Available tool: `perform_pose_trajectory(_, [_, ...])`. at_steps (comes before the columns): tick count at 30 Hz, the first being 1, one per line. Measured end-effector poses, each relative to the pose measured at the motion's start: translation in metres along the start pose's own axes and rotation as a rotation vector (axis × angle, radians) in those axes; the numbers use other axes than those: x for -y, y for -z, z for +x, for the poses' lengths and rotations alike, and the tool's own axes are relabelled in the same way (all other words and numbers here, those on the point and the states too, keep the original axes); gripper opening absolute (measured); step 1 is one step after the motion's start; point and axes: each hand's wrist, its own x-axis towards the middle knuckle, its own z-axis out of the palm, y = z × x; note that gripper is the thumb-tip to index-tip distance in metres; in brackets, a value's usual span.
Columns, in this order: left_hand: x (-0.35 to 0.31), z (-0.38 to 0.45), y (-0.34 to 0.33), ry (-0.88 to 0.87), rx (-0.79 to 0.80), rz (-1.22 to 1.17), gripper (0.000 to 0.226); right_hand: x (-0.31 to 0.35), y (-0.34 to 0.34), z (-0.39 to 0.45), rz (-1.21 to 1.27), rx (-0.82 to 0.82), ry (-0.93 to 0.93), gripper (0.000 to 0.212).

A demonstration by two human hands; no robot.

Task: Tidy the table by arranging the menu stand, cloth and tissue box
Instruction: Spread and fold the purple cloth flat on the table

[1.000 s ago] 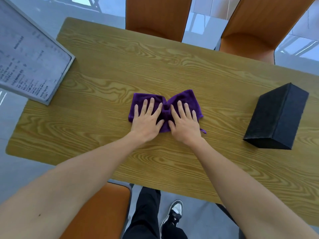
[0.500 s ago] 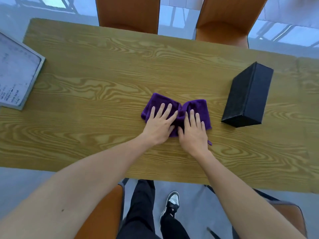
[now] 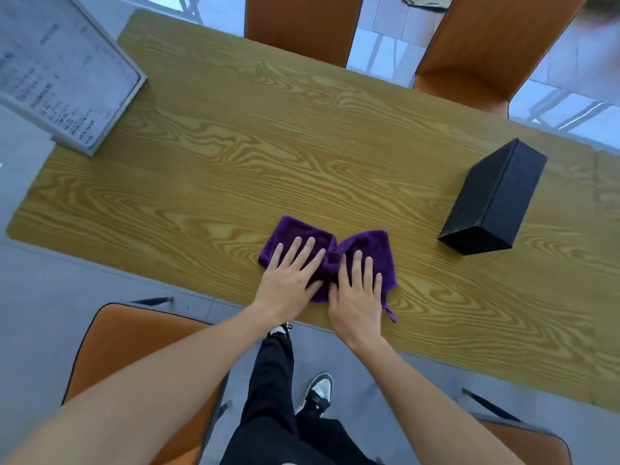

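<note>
Since half a second ago the view has swung — the menu stand (image 3: 63, 75) at the far left corner now fills more of the picture, and the box (image 3: 493, 198) sits further to the right of the hands than it appeared then. The hands themselves have barely changed: both still lie flat on the cloth (image 3: 330, 260), side by side, as before. The left hand (image 3: 288, 280) is open, fingers spread and stretched forward over the left half of the purple cloth, palm down, its heel on the bare wood of the table (image 3: 235, 162). The right hand (image 3: 357, 297) is open too, fingers straight and close together, pressing the right half; its thumb lies along the cloth's near edge. Neither hand grips anything — both only press. The cloth is pinched in at the middle between the two hands, so it looks like a bow, and a small loop hangs off its near right corner. It lies near the table's near edge, right of centre. The black box, probably the tissue box though no opening shows from here, stands well apart to the right. The menu stand's print is too blurred to read. Orange chairs (image 3: 302, 25) stand at the far side.
</note>
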Motion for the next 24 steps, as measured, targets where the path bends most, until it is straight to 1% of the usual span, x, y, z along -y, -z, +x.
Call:
perform_pose_trajectory(5, [0.027, -0.027, 0.006, 0.151, -0.026, -0.007, 0.069, 0.03, 0.0, 0.009, -0.031, 0.035, 0.153, 0.063])
perform_pose_trajectory(10, [0.062, -0.036, 0.014, 0.267, -0.068, -0.007, 0.072, 0.062, 0.003, 0.035, -0.031, 0.076, 0.288, 0.064])
perform_pose_trajectory(14, [0.091, -0.031, 0.023, 0.321, -0.028, 0.0, 0.073, 0.079, 0.012, 0.062, -0.006, 0.119, 0.355, 0.067])
perform_pose_trajectory(16, [0.104, -0.02, 0.031, 0.347, 0.001, -0.02, 0.073, 0.082, 0.019, 0.082, -0.008, 0.133, 0.354, 0.07])
perform_pose_trajectory(19, [0.118, 0.008, 0.045, 0.392, 0.017, -0.058, 0.073, 0.086, 0.031, 0.117, 0.011, 0.124, 0.299, 0.073])
perform_pose_trajectory(22, [0.124, 0.044, 0.056, 0.404, 0.011, -0.067, 0.075, 0.084, 0.041, 0.146, 0.062, 0.092, 0.227, 0.068])
perform_pose_trajectory(24, [0.123, 0.068, 0.061, 0.376, 0.024, -0.042, 0.077, 0.079, 0.047, 0.159, 0.066, 0.077, 0.192, 0.065])
